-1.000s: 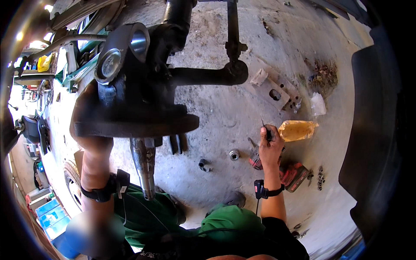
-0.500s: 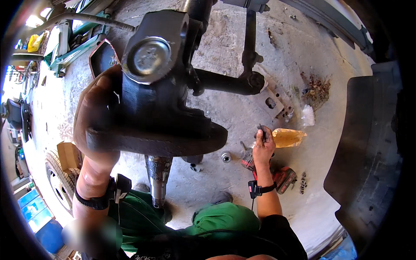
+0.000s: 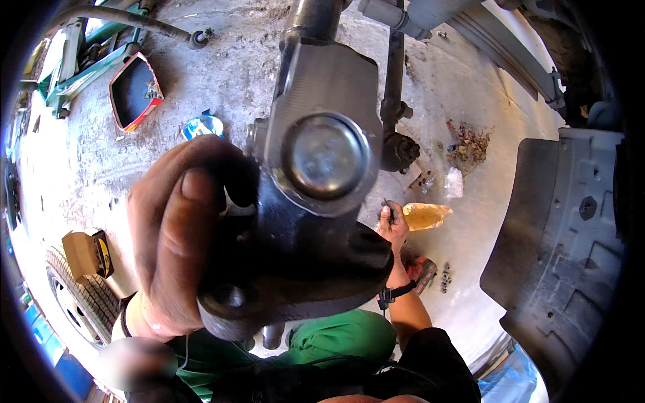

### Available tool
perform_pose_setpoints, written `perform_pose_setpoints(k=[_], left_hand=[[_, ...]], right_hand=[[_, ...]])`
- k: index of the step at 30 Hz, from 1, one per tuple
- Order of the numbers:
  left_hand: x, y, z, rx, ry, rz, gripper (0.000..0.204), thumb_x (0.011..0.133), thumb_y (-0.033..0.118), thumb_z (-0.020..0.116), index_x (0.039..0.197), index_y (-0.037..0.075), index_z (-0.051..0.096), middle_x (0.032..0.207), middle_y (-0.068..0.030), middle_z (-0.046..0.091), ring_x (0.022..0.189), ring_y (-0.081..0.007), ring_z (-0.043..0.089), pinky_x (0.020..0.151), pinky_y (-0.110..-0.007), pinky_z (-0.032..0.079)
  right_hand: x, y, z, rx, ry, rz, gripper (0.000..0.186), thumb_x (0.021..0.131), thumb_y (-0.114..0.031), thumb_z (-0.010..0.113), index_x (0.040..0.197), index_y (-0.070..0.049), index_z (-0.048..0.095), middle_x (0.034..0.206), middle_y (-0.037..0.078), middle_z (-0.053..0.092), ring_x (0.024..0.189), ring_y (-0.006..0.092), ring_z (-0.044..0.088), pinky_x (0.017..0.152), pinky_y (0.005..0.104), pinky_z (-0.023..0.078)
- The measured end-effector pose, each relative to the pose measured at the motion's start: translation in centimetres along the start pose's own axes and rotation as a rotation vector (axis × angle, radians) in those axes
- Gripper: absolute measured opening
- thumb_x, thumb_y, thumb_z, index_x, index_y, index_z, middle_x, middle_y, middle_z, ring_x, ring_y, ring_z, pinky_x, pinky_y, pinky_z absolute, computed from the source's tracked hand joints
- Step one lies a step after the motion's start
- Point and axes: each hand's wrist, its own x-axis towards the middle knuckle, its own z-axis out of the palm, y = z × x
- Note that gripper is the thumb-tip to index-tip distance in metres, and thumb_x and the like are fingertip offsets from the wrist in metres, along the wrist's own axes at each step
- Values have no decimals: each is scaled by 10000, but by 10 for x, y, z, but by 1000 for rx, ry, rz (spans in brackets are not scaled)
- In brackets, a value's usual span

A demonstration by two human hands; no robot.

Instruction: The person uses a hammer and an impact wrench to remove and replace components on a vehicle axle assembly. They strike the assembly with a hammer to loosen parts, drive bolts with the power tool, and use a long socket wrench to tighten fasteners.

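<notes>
From my end I see the steering knuckle mounted at the near end of the axle, well above the concrete floor. A bright round cap is already seated in its bore, and a ball joint shows just beyond its right edge. Below the flange, what I take for the stub axle pokes out; I see no hub around it, though most of it is hidden.

My left hand is curled around the knuckle's left side, holding it, with the cap to the right of the bent fingers. Some fingertips vanish into shadow, so I can't judge how firm the hold is. My right hand, lower and beyond the knuckle's right edge, pinches a small dark piece, too small for me to identify. An amber packet lies beside that hand.
</notes>
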Motion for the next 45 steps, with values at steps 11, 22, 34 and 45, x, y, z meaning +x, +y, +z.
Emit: perform_pose_setpoints(k=[11,22,34,45], left_hand=[[17,1,2,215,2,154,483,903,411,431,891,-46,588,786,-61,545,724,-129,447,661,-267,354],[22,-13,10,167,55,314,409,903,322,390,773,-33,545,674,-137,518,622,-266,510,589,-350,379],[-18,-36,-30,395,250,439,688,877,496,507,1301,-41,429,1218,-175,552,1099,-274,544,976,-406,422],[-12,-30,-53,526,242,446,669,876,475,506,1292,-44,434,1213,-175,555,1089,-271,548,971,-408,426]], right_hand=[[3,-23,4,-104,3,-83,141,904,-133,543,951,-10,595,703,102,590,627,221,559,621,323,459],[1,-9,1,-167,17,-114,149,871,-146,580,928,-9,600,770,161,620,686,322,611,631,374,479],[8,-3,-13,-27,63,-97,142,806,-123,650,900,-19,627,842,154,635,771,330,613,686,378,488],[6,3,-15,90,96,-41,133,821,-127,647,906,-28,624,809,132,620,717,305,598,646,365,480]])
